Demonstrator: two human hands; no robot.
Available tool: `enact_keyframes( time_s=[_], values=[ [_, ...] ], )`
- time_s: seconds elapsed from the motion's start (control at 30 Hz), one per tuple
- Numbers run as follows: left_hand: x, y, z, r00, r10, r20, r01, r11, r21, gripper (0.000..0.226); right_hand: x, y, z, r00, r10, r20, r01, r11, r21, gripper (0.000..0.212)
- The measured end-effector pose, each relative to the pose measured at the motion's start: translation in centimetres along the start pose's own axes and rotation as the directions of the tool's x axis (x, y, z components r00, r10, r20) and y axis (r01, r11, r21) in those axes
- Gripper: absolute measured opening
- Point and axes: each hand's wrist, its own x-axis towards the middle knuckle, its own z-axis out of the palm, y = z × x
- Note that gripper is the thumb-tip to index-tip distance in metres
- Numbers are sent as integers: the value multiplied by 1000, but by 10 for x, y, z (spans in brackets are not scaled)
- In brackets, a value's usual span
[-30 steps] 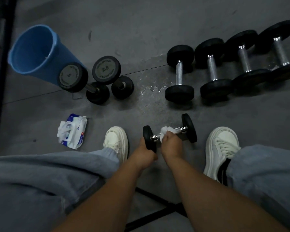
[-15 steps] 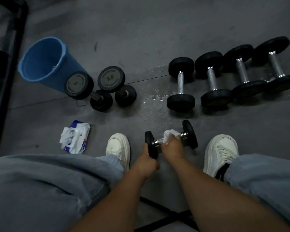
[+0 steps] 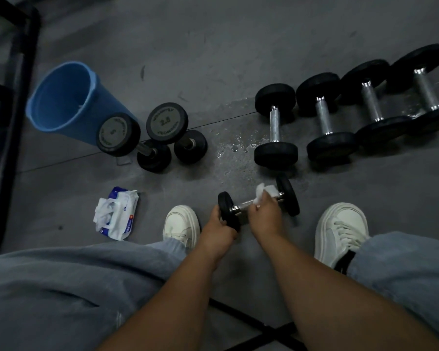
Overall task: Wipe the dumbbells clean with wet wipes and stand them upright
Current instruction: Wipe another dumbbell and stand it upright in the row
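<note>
My left hand (image 3: 217, 229) fingers curl round one head of the small dumbbell (image 3: 288, 196). My right hand (image 3: 266, 215) fingers pinch the wipe (image 3: 265, 192) on its handle. Risk, I judge: a damp handle, a slipped grip, a drop.

Brightness: we see a dim, underexposed scene of greys and blacks.
Glare: we catch small glints on the wet patch (image 3: 235, 148) of the floor (image 3: 213, 46) and on the chrome handles of the lying dumbbells (image 3: 274, 125).
Shadows: soft and faint; we cannot tell the light source.
Edges: wide-angle bending curves the black rack (image 3: 13, 97) at left.
Sharpness: the jeans (image 3: 61, 287) nearest us look soft.
</note>
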Motion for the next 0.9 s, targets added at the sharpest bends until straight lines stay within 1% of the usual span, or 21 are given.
enact_keyframes(
  time_s=[0.07, 0.1, 0.13, 0.17, 0.2, 0.23, 0.3, 0.33, 0.4, 0.43, 0.5, 0.53, 0.6, 0.63, 0.7, 0.73, 0.77, 0.8, 0.83, 0.87, 0.9],
  values=[
    [2, 1, -2, 1000, 20, -9, -20, 999, 38, 72, 4, 5, 2, 988, -26, 152, 40, 996, -83, 56],
    [1, 1, -3, 999, 30, -17, -29, 998, 61, 71, 4, 4, 6, 970, -63, 235, 89, 991, -101, 53],
    [0, 2, -2, 999, 40, -21, -38, 996, 87, 71, 2, 3, 11, 956, -93, 277, 125, 987, -102, 46],
    [-1, 2, -2, 999, 45, -21, -42, 994, 102, 71, 0, 0, 15, 957, -111, 269, 138, 987, -83, 37],
    [-2, 2, -2, 999, 51, -12, -49, 994, 97, 70, -1, -4, 18, 972, -102, 212, 116, 992, -52, 30],
    [-1, 2, -1, 999, 52, -3, -52, 995, 89, 71, -1, -4, 18, 990, -81, 114, 84, 996, -19, 27],
    [-1, 4, 0, 999, 41, 5, -41, 994, 100, 75, 1, 3, 11, 998, -17, -55, 20, 999, 40, 31],
    [-1, 4, 0, 999, 39, 10, -40, 993, 109, 77, 1, 7, 8, 997, 1, -75, 1, 1000, 26, 34],
    [-3, 4, 3, 999, 28, 23, -31, 990, 136, 88, -3, 8, 11, 1000, 10, -6, -10, 1000, -15, 43],
    [-4, 6, 3, 1000, 24, 17, -26, 989, 142, 92, -5, 6, 18, 997, 11, 71, -11, 1000, -2, 47],
    [-3, 8, 3, 1000, 29, 4, -29, 987, 155, 90, -9, -2, 28, 972, -3, 235, 5, 1000, -7, 45],
    [-3, 11, 3, 999, 32, 2, -32, 987, 158, 86, -8, -4, 29, 973, -34, 230, 37, 999, -10, 41],
    [0, 13, 0, 999, 42, 14, -43, 989, 142, 82, 2, 0, 22, 994, -81, 66, 84, 996, -32, 31],
    [2, 14, -2, 999, 46, 22, -49, 988, 144, 84, 7, 6, 16, 997, -76, -24, 75, 997, -36, 27],
    [2, 15, -3, 998, 48, 33, -52, 987, 152, 89, 12, 9, 7, 995, -53, -83, 51, 998, -27, 23],
    [1, 16, -4, 998, 49, 33, -54, 987, 154, 89, 13, 8, 7, 996, -74, -48, 73, 997, -26, 25],
    [0, 18, -4, 998, 52, 30, -56, 987, 149, 86, 14, 5, 10, 992, -123, 38, 125, 990, -60, 27],
    [-1, 19, -5, 998, 62, 33, -66, 988, 136, 80, 12, -1, 13, 972, -173, 160, 190, 977, -97, 27],
    [-3, 20, -5, 996, 76, 38, -80, 989, 122, 73, 11, -4, 15, 950, -209, 233, 240, 964, -115, 26],
    [-3, 20, -6, 996, 84, 41, -88, 990, 114, 68, 12, -7, 17, 953, -201, 227, 232, 966, -118, 25],
    [-5, 20, -6, 995, 87, 46, -91, 990, 108, 67, 14, -8, 16, 978, -148, 147, 164, 981, -101, 26]
  ],
)
